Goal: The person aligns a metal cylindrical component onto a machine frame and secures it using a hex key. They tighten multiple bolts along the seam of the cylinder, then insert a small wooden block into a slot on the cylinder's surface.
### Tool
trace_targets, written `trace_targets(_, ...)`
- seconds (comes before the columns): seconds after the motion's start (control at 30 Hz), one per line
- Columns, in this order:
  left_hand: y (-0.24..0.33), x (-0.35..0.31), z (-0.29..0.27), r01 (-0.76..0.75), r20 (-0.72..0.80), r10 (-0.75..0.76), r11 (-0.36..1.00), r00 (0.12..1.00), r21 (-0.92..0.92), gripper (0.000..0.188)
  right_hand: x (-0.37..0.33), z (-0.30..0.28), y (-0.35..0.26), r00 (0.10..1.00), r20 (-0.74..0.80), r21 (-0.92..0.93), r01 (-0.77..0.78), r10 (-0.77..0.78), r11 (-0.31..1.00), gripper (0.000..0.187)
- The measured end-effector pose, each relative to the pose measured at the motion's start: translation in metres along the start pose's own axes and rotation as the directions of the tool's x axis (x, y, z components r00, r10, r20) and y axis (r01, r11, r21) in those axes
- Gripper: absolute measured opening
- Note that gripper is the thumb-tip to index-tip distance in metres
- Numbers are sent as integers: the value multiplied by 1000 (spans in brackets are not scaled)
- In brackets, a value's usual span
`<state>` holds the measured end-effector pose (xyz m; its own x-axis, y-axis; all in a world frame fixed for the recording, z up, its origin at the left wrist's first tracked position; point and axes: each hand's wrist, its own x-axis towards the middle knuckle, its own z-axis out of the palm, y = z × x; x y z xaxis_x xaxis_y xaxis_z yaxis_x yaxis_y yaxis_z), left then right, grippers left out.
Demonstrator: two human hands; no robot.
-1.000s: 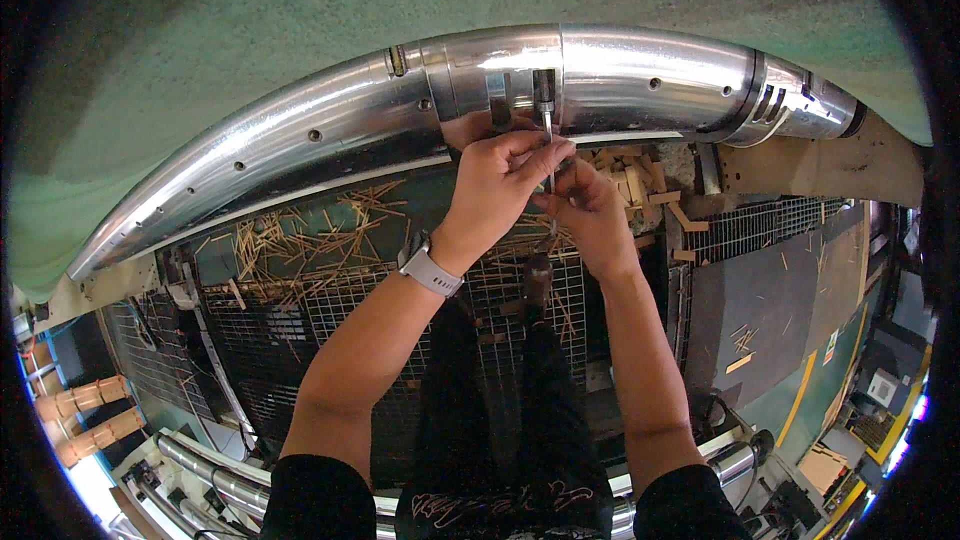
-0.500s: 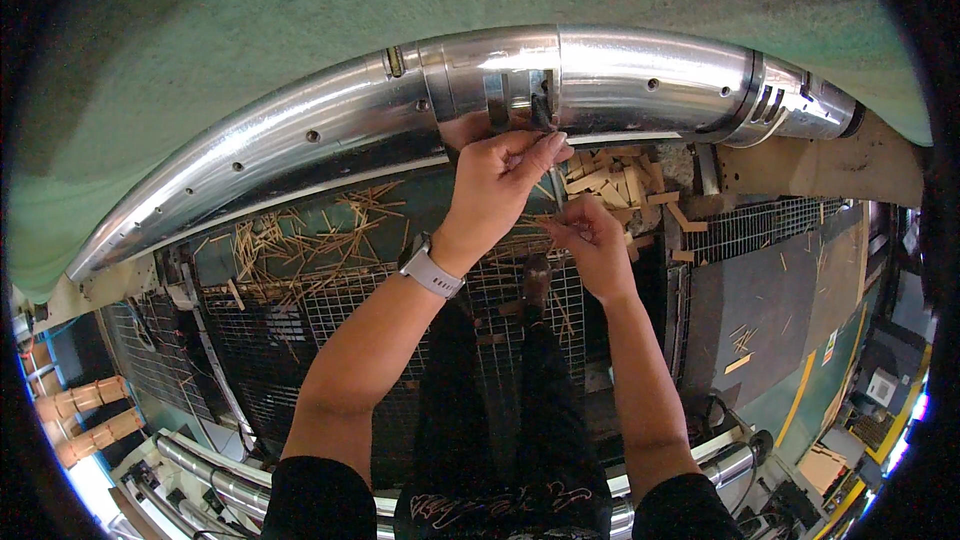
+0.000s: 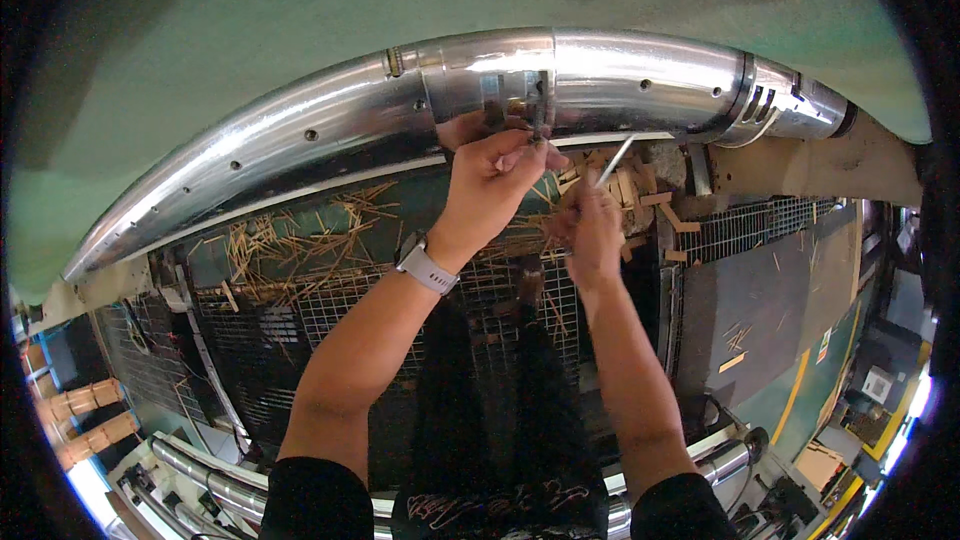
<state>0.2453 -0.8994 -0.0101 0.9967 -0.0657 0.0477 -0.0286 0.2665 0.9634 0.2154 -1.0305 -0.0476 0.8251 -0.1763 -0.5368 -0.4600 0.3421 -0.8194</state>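
A large polished metal cylinder (image 3: 330,105) spans the view, with screw holes along it and slots near its middle. My left hand (image 3: 498,175), a grey-strapped watch on its wrist, is closed in a pinch at the cylinder's lower edge. Its fingertips grip the lower end of a dark narrow piece (image 3: 538,118) lying at a slot. To its right and slightly lower, my right hand (image 3: 590,235) is closed around a thin, straight metal rod (image 3: 613,161). The rod tilts up to the right, apart from the slot. Motion blurs the right fingers.
Wood blocks (image 3: 628,188) are piled just beyond my right hand. Many thin wood sticks (image 3: 270,250) lie scattered left of my hands, over dark wire grating (image 3: 330,320). A grey board (image 3: 765,290) lies at right. Metal rollers (image 3: 215,485) run near my body.
My right hand has drawn the metal rod away from my left fingers and swung its tip up to the right. The left hand stays at the slot.
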Motion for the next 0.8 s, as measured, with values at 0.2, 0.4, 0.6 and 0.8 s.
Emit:
trace_targets(0.2,9,-3,-7,125,35,-125,992,991,15,19,10,39,14,950,220,163,-260,222,952,28)
trace_targets(0.4,9,-19,-29,64,-28,-61,991,998,116,19,25,38,34,951,308,274,-95,7,957,38)
trace_targets(0.6,-39,-138,-128,462,-369,-446,886,815,-51,29,16,47,21,972,205,182,-156,118,971,43)
trace_targets(0.8,-98,-97,-284,515,-397,-500,854,770,-76,42,23,42,28,949,309,236,-138,60,962,43)
